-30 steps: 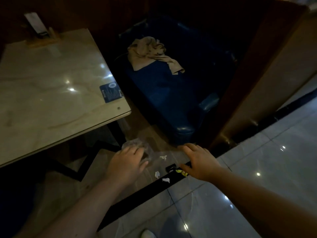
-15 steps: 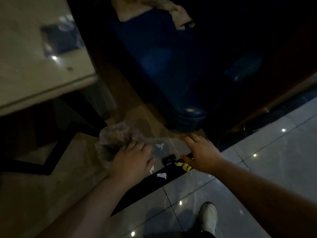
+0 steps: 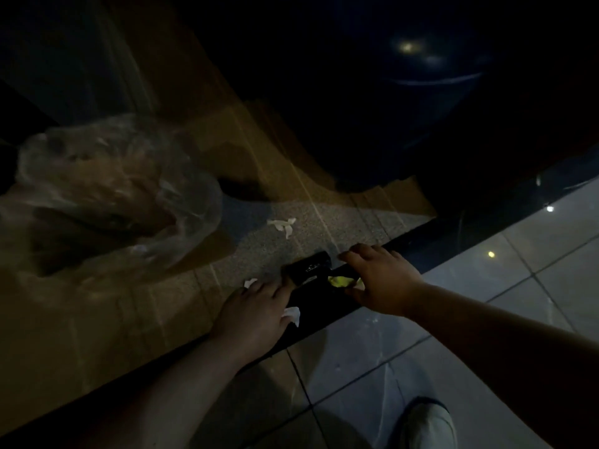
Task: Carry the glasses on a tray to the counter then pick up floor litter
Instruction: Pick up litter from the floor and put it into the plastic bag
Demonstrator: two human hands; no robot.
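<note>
Litter lies on the dim floor along a black strip (image 3: 324, 306). My left hand (image 3: 256, 314) rests palm down, fingers apart, its fingertips at a small black object (image 3: 308, 268). One white paper scrap (image 3: 291, 314) lies beside its thumb and another (image 3: 249, 282) by its fingers. My right hand (image 3: 382, 280) hovers spread over a yellow wrapper (image 3: 340, 281), thumb and fingers on either side, not closed on it. A third white scrap (image 3: 282, 225) lies farther off. No glasses or tray are in view.
A crumpled clear plastic bag (image 3: 123, 189) lies on the floor to the left, apart from my hands. A dark blue seat (image 3: 421, 92) looms at the top right. Glossy grey tiles (image 3: 486, 286) run along the right, and my shoe (image 3: 428, 422) stands at the bottom.
The view has dropped close to the floor. My left hand has come off the plastic bag and moved right to the black object. My right hand has stayed over the yellow wrapper.
</note>
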